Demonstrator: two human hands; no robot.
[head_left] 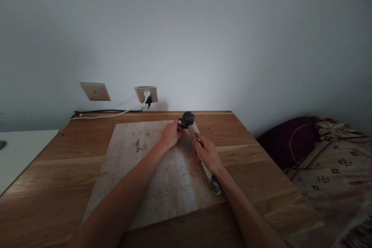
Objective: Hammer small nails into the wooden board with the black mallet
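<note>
My right hand (207, 153) is wrapped round the wooden handle of a hammer (188, 119), whose dark head points away from me. The handle's end sticks out below my wrist. Right beside the hammer head, my left hand (171, 133) has its fingers pinched together near the far edge of a whitish board (162, 186). Whatever those fingers hold is hidden behind the hand and the hammer head. Several small metal screws or nails (138, 146) lie loose on the board, left of my left hand. A few small pieces stand or lie closer to its far edge.
The board lies on a wooden table (250, 170) against a wall. A socket (146, 94) with plugs and cables (107, 115) sits behind it, beside a wall plate (95, 91). Patterned fabric (334, 170) and a purple cushion (287, 139) are at right. A white surface (26, 151) adjoins at left.
</note>
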